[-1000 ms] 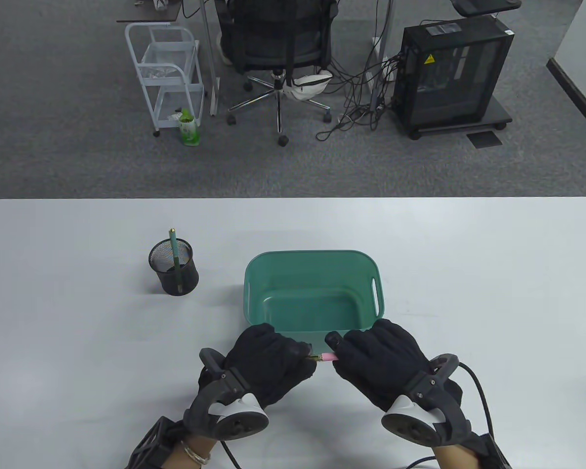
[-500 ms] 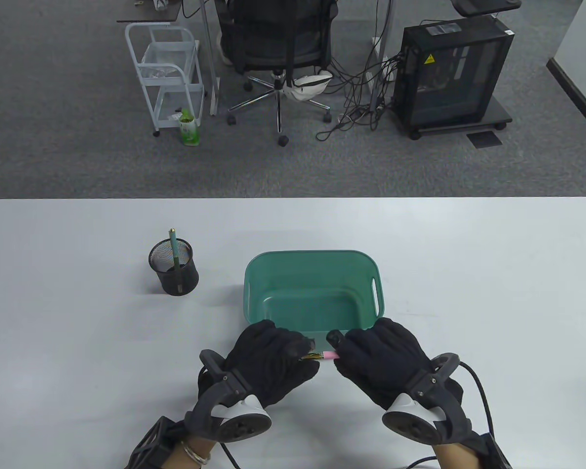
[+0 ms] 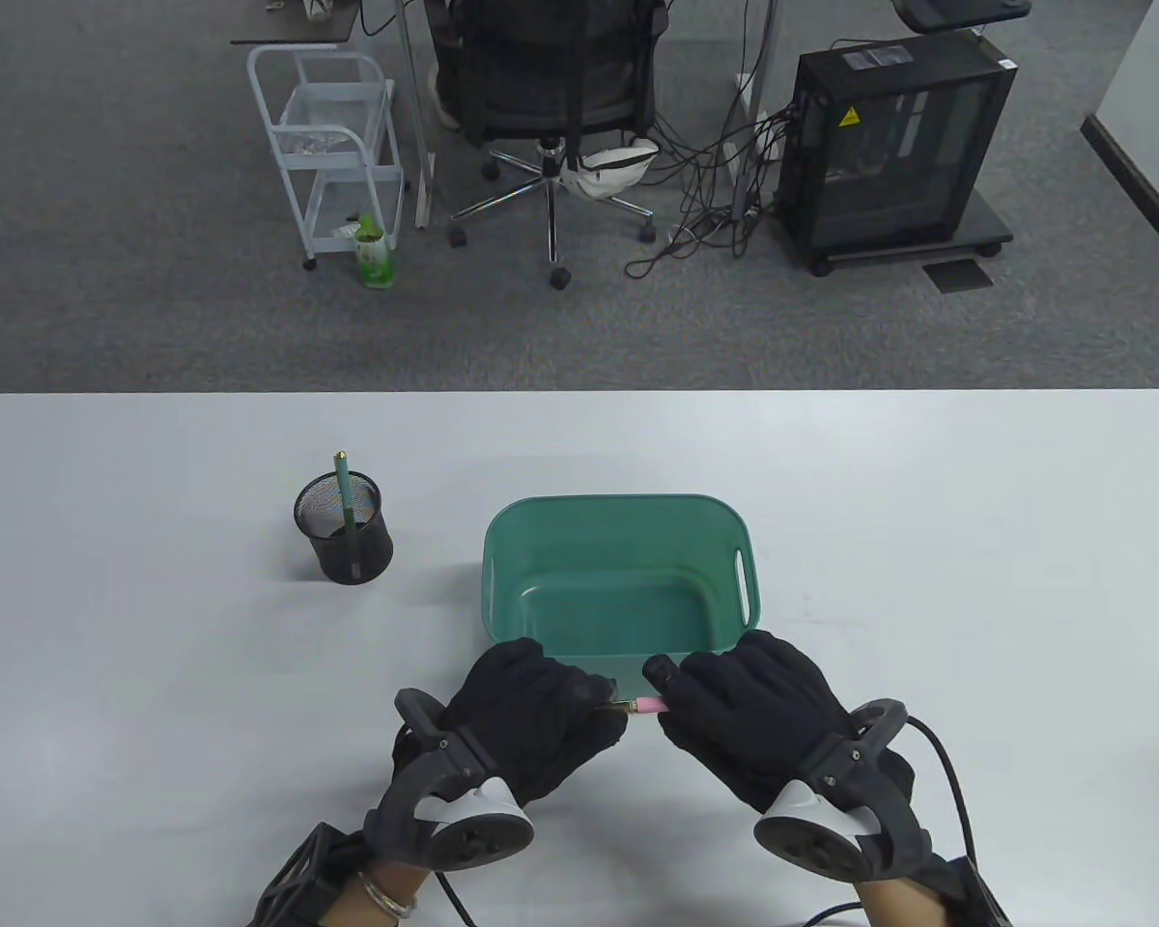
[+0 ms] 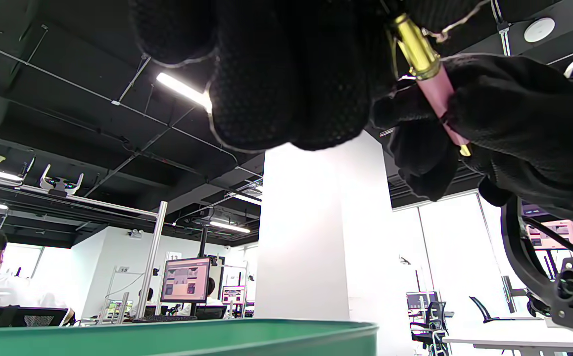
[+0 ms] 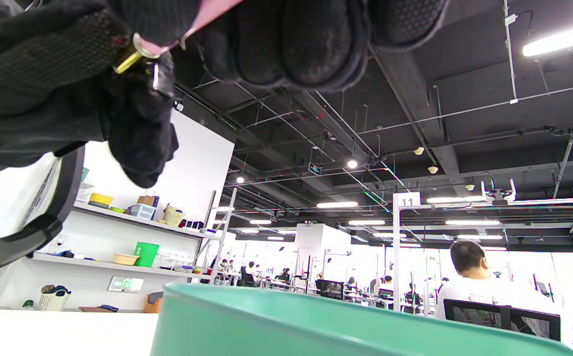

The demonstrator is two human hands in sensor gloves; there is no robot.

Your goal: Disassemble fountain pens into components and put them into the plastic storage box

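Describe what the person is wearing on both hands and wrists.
Both the left hand and right hand wear black knit gloves. Each carries a tracker with a black ring and white-grey body. A black cable trails from the right one. A thin bracelet circles the left wrist.

Even, bright overhead light — soft shadows on the table (image 3: 155, 676).
Wrist views: ceiling strips (image 5: 558, 37) glare, gloves close and blurred — edges bend.

an open-plan office or lab floor — grey carpet, a swivel chair (image 3: 551, 97), a computer tower (image 3: 893, 145) trailing cables, a white trolley (image 3: 333, 145); wrist views catch rows of monitors (image 4: 185, 279), stocked shelves (image 5: 118, 237), seated workers and exposed black ceilings.
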